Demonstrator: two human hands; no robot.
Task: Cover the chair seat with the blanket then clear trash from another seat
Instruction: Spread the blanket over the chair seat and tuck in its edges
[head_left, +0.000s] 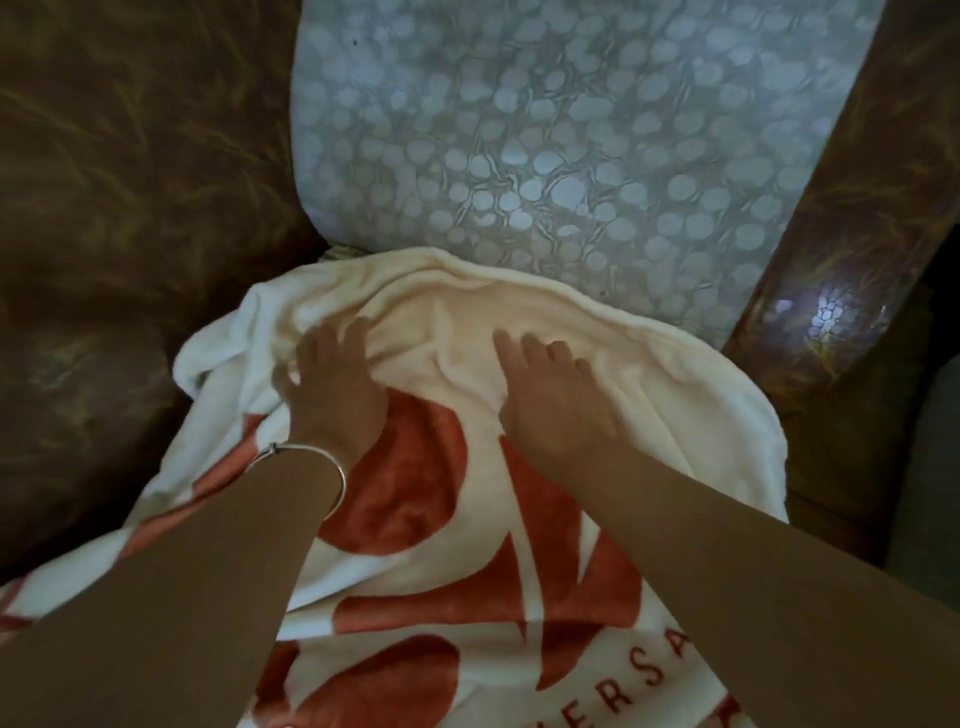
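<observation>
A cream fleece blanket (649, 395) with large orange-red shapes and lettering lies spread over the chair seat, bunched at its left edge. My left hand (332, 384), a thin metal bangle on its wrist, presses flat on the blanket near that bunched part. My right hand (550, 395) lies flat on the blanket to the right, fingers apart. Both palms rest on the cloth near its far edge; neither grips it. The seat under the blanket is hidden. No trash is in view.
A pale blue-grey back cushion (571, 130) with a round-spot pattern stands behind the blanket. Dark brown padded armrests flank the seat on the left (119, 208) and right (841, 249). A bright light patch falls on the right armrest.
</observation>
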